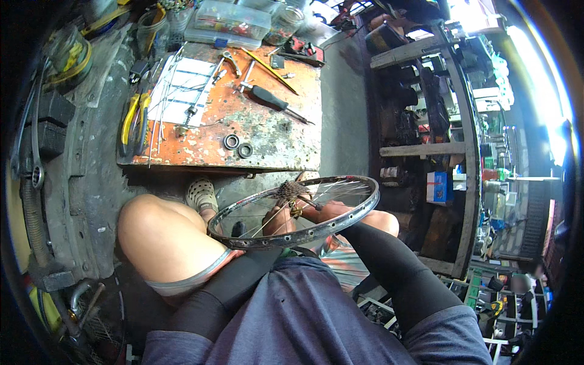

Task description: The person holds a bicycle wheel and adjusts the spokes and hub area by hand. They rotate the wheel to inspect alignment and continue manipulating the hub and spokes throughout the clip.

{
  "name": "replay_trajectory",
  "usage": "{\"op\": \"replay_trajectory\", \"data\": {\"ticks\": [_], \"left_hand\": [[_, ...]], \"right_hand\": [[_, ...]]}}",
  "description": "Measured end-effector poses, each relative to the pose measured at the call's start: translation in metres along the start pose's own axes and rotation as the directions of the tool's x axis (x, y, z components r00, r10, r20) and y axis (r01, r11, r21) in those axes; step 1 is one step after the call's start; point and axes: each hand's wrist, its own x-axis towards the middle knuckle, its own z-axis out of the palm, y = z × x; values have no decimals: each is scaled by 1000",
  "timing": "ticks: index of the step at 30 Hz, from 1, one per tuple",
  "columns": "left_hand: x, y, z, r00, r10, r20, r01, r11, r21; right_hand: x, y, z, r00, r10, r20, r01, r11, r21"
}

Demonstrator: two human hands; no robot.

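Note:
A bicycle wheel (286, 240) without a tyre lies tilted over my lap, its dark rim scuffed and drilled with spoke holes. Its sprocket cassette (292, 189) faces the bench, and thin spokes (353, 190) run from the hub (295, 210) to the rim. Through the spokes, my left hand (278, 220) shows closed at the hub, its fingers partly hidden. My right hand (333, 211) is closed on a short, dark, slim tool (311, 203) that points at the hub. The tool's exact kind is unclear.
Ahead stands a worn orange workbench (261, 137) bearing a screwdriver (277, 102), two bearing rings (238, 146), yellow-handled pliers (137, 121) and loose spokes on paper (179, 91). Plastic boxes (228, 21) sit at its back. A rack (423, 149) stands right.

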Motion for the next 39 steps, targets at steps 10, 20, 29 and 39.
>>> {"op": "replay_trajectory", "data": {"ticks": [10, 20, 29, 39], "left_hand": [[1, -6, -6, 1000, -28, 9, 28, 998, -51], [46, -84, 52, 994, -3, -105, 5, 1000, 19], [21, -40, -17, 983, 37, -178, 41, 909, 415], [17, -28, -33, 990, -19, -137, 75, 907, 415]], "right_hand": [[-10, 1, -24, 986, 126, 112, -131, 991, 40], [-17, -27, -47, 998, 46, -39, -43, 998, 55], [-76, 25, -19, 990, 52, -129, -20, 970, 241], [-57, 57, 41, 919, 68, -389, 129, 879, 459]]}}
